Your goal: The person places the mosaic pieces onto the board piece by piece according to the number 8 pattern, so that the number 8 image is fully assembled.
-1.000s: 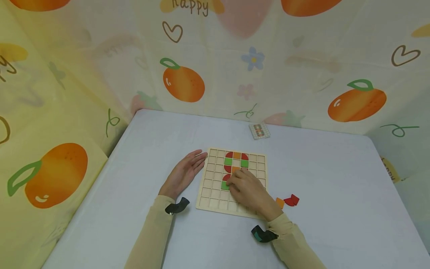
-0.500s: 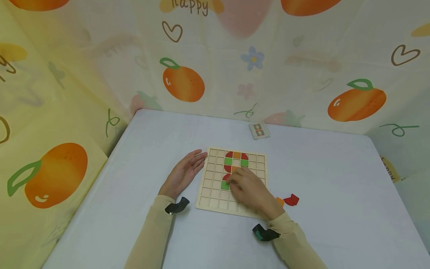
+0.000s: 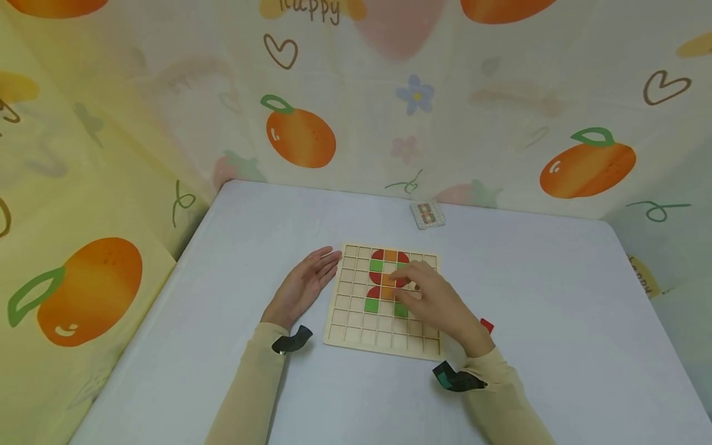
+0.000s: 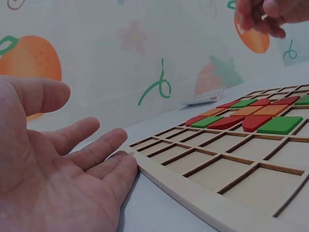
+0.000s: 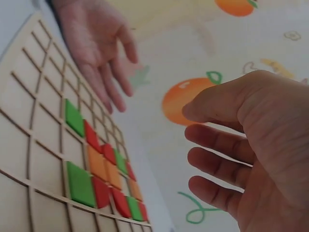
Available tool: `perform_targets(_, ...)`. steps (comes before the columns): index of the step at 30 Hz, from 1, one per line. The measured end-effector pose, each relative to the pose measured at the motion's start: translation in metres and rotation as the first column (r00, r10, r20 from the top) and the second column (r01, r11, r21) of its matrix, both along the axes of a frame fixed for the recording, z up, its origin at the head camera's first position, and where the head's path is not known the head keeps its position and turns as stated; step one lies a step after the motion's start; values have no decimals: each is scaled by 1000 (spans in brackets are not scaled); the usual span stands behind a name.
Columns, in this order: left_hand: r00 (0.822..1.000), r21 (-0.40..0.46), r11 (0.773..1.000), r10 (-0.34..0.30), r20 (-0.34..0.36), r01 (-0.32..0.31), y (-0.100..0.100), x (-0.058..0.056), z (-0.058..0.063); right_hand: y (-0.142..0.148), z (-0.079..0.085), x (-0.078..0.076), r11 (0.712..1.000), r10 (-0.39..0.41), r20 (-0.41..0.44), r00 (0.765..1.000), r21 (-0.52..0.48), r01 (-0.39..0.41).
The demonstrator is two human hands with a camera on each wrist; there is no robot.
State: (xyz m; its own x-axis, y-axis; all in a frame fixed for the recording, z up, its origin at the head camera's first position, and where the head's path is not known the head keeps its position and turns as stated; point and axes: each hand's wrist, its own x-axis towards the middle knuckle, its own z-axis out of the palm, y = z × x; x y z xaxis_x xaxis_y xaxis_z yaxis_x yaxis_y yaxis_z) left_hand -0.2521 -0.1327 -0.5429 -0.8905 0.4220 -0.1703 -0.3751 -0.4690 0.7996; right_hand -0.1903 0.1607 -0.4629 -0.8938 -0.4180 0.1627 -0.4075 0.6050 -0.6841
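A wooden grid board [image 3: 345,318] lies on the table with red, green and orange tiles set in its cells. My left hand [image 3: 303,285] lies beside the board's left edge, palm turned inward; in the left wrist view its fingertips are right at the rim [image 4: 149,169]. Over the right half of the board hovers my right hand [image 3: 436,300], thumb and fingers loosely bent and apart. The right wrist view shows nothing between its fingers [image 5: 217,166]. Below it, two green tiles [image 3: 371,305] flank the lower columns, with an orange tile [image 3: 388,293] between and above them.
A red piece [image 3: 487,326] shows beyond my right wrist, right of the board. At the back of the table sits a small stack of patterned cards [image 3: 427,215]. Printed cloth [image 3: 356,111] hangs behind and at the sides.
My right hand has lifted off the tiles and shifted right, baring an orange and a green tile. Its wrist now covers the loose orange piece. My left hand stays put.
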Motion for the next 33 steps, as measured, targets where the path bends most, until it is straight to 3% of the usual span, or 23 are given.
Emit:
perform_targets(6,1000,10,1000,2,-9,-2,-2,0,0,17,15,-3,999,5,-75,997,-39,-8)
perform_targets(13,1000,13,1000,11,4,-11,-2,0,-1,46,24,6,997,-57,-55,997,-51,54)
perform_targets(20,1000,23,1000,11,16,-12,0,0,-3,71,31,20,988,-150,-17,989,19,151)
perform_targets(33,1000,26,1000,-1,9,1,-1,1,0,94,22,39,975,-188,-69,980,105,194)
